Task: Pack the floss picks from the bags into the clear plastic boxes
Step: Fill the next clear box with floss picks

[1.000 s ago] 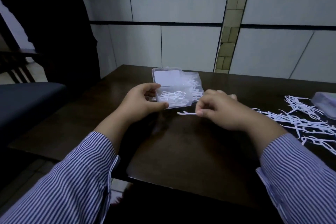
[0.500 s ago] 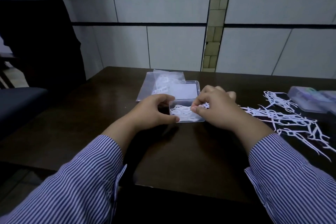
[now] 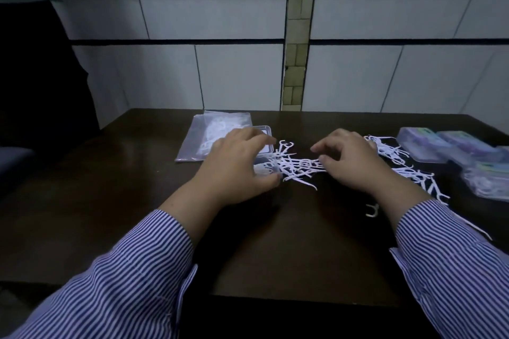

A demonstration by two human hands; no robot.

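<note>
A small clear plastic box [image 3: 264, 131] lies on the dark table [image 3: 275, 242], mostly under my left hand [image 3: 237, 165]. That hand grips it, thumb at its near edge and fingers over its top. A heap of white floss picks [image 3: 297, 165] spreads on the table between both hands, right against the box. My right hand [image 3: 349, 162] hovers over the heap's right end with bent fingers, fingertips touching the picks. A clear bag [image 3: 198, 140] with more picks lies flat behind my left hand.
More loose floss picks [image 3: 421, 177] trail to the right of my right hand, and one [image 3: 371, 211] lies by my wrist. Three closed, filled boxes [image 3: 421, 143] [image 3: 468, 148] [image 3: 487, 180] sit at the table's right edge. A tiled wall stands behind the table.
My view swung to the right. A heap of picks now lies between my hands where the box stood open; my right hand moved off the box onto the heap.
</note>
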